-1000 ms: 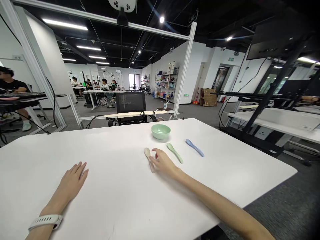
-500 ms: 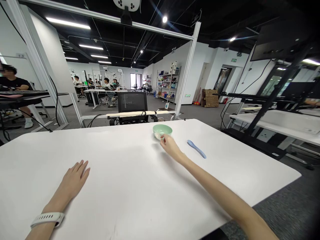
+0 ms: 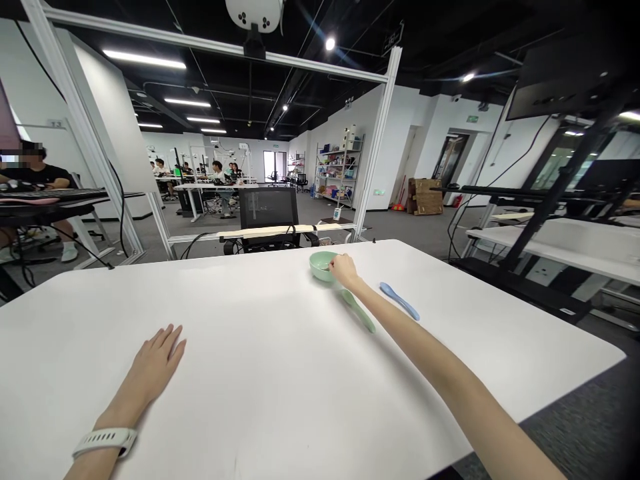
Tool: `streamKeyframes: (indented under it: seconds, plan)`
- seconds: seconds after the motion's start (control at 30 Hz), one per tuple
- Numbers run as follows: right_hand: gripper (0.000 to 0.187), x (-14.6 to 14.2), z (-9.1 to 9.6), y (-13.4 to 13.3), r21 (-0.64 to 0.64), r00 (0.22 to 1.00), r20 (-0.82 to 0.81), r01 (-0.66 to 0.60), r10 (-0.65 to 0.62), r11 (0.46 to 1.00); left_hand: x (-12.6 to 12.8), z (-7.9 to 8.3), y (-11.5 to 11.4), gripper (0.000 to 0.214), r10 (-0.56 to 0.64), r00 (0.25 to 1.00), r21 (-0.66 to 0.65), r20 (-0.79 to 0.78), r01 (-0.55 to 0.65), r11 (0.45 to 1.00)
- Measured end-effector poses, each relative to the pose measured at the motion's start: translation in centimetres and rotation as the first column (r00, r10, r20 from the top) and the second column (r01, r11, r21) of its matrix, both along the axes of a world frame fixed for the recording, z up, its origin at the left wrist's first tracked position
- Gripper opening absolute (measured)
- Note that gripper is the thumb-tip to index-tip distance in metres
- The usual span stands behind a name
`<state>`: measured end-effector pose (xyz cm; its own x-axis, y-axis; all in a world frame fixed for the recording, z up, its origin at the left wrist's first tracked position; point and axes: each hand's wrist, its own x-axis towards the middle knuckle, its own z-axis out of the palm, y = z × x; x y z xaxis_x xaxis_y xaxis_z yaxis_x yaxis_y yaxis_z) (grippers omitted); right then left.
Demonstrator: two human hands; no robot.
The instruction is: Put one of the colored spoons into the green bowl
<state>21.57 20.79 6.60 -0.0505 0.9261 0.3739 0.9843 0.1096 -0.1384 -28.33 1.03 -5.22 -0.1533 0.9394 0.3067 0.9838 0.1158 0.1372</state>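
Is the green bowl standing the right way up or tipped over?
Right way up: the green bowl sits flat on the white table, its open top facing up, with the right hand at its rim.

A white table (image 3: pixel 250 360) holds a green bowl (image 3: pixel 317 268), green spoon (image 3: pixel 359 312), blue spoon (image 3: pixel 399 301).

Bright view, you've got ceiling strips (image 3: pixel 144 59) overhead; faint shadow by your right hand (image 3: pixel 344 269), white surface (image 3: pixel 250 373) glares a bit, edges bowed by fisheye, far room soft.

Pale green bowl (image 3: pixel 320 265), pale green spoon (image 3: pixel 358 311), blue spoon (image 3: pixel 399 301), white tabletop (image 3: pixel 210 300)
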Motion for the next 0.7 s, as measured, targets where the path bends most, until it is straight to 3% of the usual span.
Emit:
streamKeyframes:
  seconds: [0.23,0.43,0.57,0.7]
  plan:
    - [0.033,-0.2,-0.1,-0.2,-0.008,0.999,-0.008,0.045,-0.045,0.999,-0.1,0.0,-0.1,0.076,-0.017,1.0,-0.005,0.017,0.017,1.0]
    - [0.039,3.8,-0.6,-2.3,0.121,0.988,-0.144,-0.04,0.058,0.992,-0.1,-0.2,0.0,0.077,-0.019,1.0,-0.011,0.024,0.019,1.0]
    - [0.045,8.1,-2.8,-4.1,0.16,0.951,-0.226,-0.177,0.21,0.971,0.0,-0.1,0.0,0.079,-0.019,1.0,-0.024,0.022,0.019,1.0]
    - [0.049,11.1,-6.2,-6.1,0.081,0.933,-0.246,-0.251,0.264,0.965,-0.1,-0.1,0.1,0.081,-0.019,1.0,-0.042,0.011,0.02,0.999]
